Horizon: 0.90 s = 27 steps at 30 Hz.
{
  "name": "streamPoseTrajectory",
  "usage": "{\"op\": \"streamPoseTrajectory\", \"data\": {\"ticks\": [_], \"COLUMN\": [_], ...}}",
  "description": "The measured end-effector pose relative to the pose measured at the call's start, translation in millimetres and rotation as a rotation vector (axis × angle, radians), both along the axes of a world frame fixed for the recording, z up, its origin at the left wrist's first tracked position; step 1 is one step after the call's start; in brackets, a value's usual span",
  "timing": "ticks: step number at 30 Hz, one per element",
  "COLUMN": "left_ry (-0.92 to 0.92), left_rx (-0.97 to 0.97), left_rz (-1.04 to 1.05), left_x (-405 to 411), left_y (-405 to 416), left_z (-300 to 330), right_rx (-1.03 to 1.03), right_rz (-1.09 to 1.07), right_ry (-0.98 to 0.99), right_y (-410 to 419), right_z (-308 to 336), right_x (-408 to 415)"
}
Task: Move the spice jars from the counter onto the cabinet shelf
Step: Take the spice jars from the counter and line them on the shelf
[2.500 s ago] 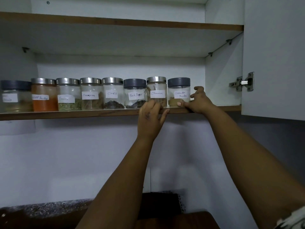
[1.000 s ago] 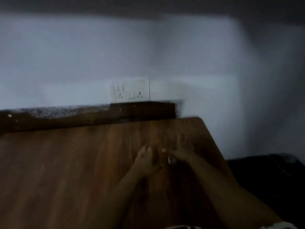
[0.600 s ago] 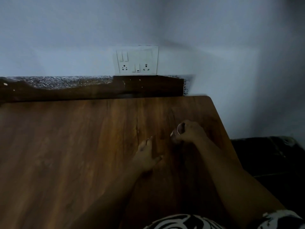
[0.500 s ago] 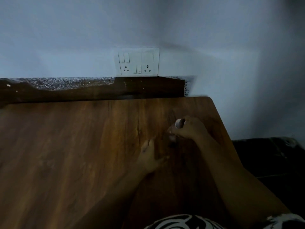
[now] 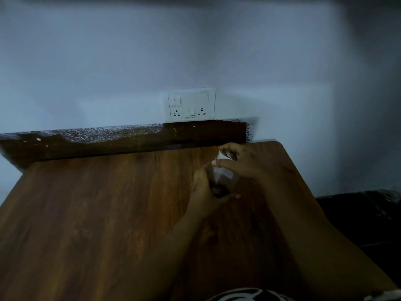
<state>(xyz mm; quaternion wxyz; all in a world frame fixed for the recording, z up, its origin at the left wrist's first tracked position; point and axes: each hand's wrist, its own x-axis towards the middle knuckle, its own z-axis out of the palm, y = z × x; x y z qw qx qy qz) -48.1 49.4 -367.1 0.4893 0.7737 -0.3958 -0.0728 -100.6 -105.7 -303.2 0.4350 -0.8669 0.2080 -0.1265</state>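
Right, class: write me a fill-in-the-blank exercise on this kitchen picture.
1. Both hands hold one clear ____, the left hand low and the right hand high.
2. The worktop beneath them is made of ____.
3. On the wall behind sits a white ____ plate.

Missing words: jar; wood; socket
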Motion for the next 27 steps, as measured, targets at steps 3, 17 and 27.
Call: {"op": "streamPoseTrajectory", "data": {"ticks": [3,17,27], "left_ry": [0.060,0.762,0.982], "left_rx": [0.027,0.109,-0.156], "left_rz": [-0.063,-0.521,-0.483], "left_x": [7,46,28], "left_y": [10,56,65], "left_z": [14,53,52], "right_rx": [0.072,0.243,0.547], "right_rz": [-0.042,-0.087,-0.103], "right_ry": [0.012,0.016,-0.108], "right_y": [10,53,65], "right_z": [8,37,52], "right_x": [4,-4,-3]}}
